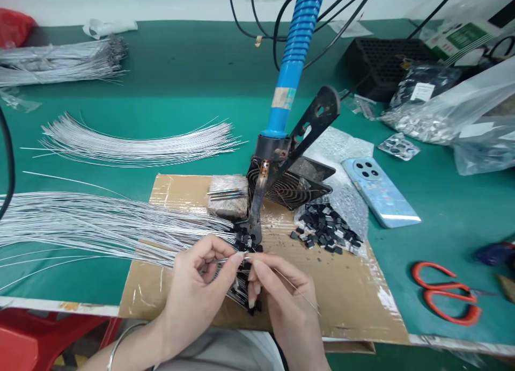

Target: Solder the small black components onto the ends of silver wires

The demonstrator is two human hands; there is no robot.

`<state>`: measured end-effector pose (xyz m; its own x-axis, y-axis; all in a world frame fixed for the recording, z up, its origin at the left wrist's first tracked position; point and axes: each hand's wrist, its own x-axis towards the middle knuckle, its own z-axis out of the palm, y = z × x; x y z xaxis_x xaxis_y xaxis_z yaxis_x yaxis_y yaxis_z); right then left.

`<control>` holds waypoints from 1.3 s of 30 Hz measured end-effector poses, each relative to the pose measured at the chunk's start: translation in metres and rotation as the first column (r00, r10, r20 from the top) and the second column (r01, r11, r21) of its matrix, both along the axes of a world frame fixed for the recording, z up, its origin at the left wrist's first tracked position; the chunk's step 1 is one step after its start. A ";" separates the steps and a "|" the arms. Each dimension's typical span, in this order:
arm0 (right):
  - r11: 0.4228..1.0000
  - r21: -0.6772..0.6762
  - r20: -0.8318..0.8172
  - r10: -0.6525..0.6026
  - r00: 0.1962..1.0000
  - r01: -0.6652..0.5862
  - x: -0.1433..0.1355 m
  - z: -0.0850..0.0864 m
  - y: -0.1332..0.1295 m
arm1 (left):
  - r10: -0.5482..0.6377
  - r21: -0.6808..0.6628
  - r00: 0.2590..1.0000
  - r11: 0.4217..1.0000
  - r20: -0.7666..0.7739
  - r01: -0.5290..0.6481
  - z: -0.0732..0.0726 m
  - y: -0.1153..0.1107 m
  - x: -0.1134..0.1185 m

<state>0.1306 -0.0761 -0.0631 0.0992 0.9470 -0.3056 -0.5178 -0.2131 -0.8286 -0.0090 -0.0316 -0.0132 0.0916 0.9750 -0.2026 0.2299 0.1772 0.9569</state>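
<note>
My left hand (201, 290) is closed, thumb and forefinger pinching the end of a thin silvery wire. Opposite it, my right hand (287, 298) pinches near the same spot, and a fine wire (300, 291) trails from its fingers toward the lower right. The fingertips of both hands almost meet, hiding whatever small piece lies between them. Behind and under the hands, a long bundle of silvery wires (120, 220) ends in small black tips (243, 237). Just beyond stands a blue-handled soldering iron (289, 65), pointing down in a black stand (289, 183).
Cardboard (346, 301) lies under the work. Right of the stand are a pile of small black pieces (328, 226), a blue phone (382, 191) and orange-handled scissors (446, 293). Another wire bundle (140, 143) lies farther back, left. Plastic bags (475, 108) sit at the right.
</note>
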 end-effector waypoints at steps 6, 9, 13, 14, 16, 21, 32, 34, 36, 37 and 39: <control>1.000 0.002 0.048 -0.025 0.999 0.025 -0.003 0.001 0.000 | -0.040 0.083 0.998 0.996 -0.040 0.043 -0.001 -0.004 -0.003; 1.000 -0.010 0.042 -0.028 0.999 0.028 -0.003 0.003 0.000 | -0.052 0.126 0.996 0.990 -0.077 0.061 -0.002 -0.005 -0.004; 1.000 0.004 0.032 -0.025 0.999 0.025 -0.002 0.004 0.000 | -0.046 0.165 0.993 0.984 -0.111 0.064 -0.004 -0.005 -0.004; 1.000 0.003 0.029 -0.025 0.999 0.025 -0.002 0.004 0.000 | -0.046 0.175 0.991 0.982 -0.124 0.067 -0.004 -0.005 -0.004; 1.000 0.001 0.024 -0.025 0.999 0.025 -0.002 0.003 0.000 | -0.048 0.199 0.987 0.977 -0.152 0.078 -0.005 -0.006 -0.004; 1.000 -0.009 -0.006 -0.023 1.000 0.023 -0.002 0.002 0.000 | -0.059 0.238 0.975 0.965 -0.213 0.111 -0.005 -0.008 -0.005; 0.995 -0.072 -0.086 0.065 0.994 -0.071 0.008 0.004 0.003 | -0.097 0.224 0.953 0.961 -0.285 0.165 -0.004 -0.010 -0.008; 0.995 -0.069 -0.071 0.063 0.996 -0.068 0.007 0.003 0.002 | -0.087 0.229 0.954 0.961 -0.286 0.157 -0.005 -0.011 -0.008; 0.996 -0.078 -0.066 0.043 0.997 -0.048 0.006 0.005 0.002 | -0.071 0.248 0.957 0.958 -0.280 0.144 -0.006 -0.011 -0.008; 0.995 -0.094 -0.066 0.029 0.997 -0.036 0.004 0.007 0.002 | -0.064 0.260 0.960 0.956 -0.274 0.138 -0.007 -0.012 -0.008; 0.990 -0.141 -0.072 -0.002 0.997 -0.008 0.001 0.014 0.003 | -0.048 0.282 0.965 0.951 -0.259 0.123 -0.010 -0.013 -0.007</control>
